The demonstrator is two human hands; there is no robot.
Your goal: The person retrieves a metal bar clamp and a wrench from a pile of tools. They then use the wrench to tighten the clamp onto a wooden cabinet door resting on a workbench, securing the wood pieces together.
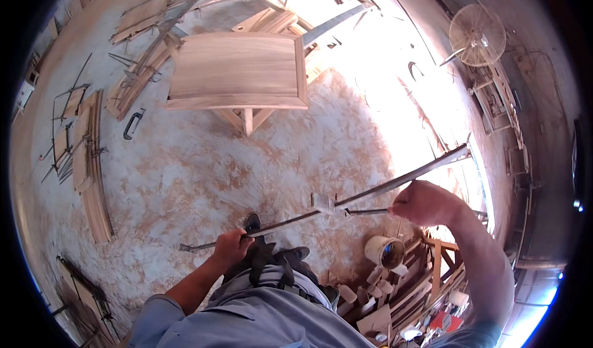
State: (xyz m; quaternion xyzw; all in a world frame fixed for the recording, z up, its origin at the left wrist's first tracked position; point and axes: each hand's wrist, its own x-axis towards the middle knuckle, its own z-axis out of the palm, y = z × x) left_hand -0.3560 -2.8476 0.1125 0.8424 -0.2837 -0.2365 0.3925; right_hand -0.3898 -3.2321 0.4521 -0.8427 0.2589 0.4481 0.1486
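Note:
A long metal bar clamp (401,180) lies slantwise across the front of my body, its far end up at the right. My left hand (232,246) is closed around the bar near its left end. A pale block-like jaw (323,203) sits about midway along the bar. From beside that jaw a thin screw rod (369,212) runs right, and my right hand (427,204) is closed around its right end. My right fingers are partly hidden from above.
A wooden tabletop on legs (238,70) stands ahead. Wooden boards (92,169) and a G-clamp (133,124) lie on the floor to the left. At my right are a white bucket (384,252), several small containers (377,280) and wood pieces. A round fan (477,36) stands far right.

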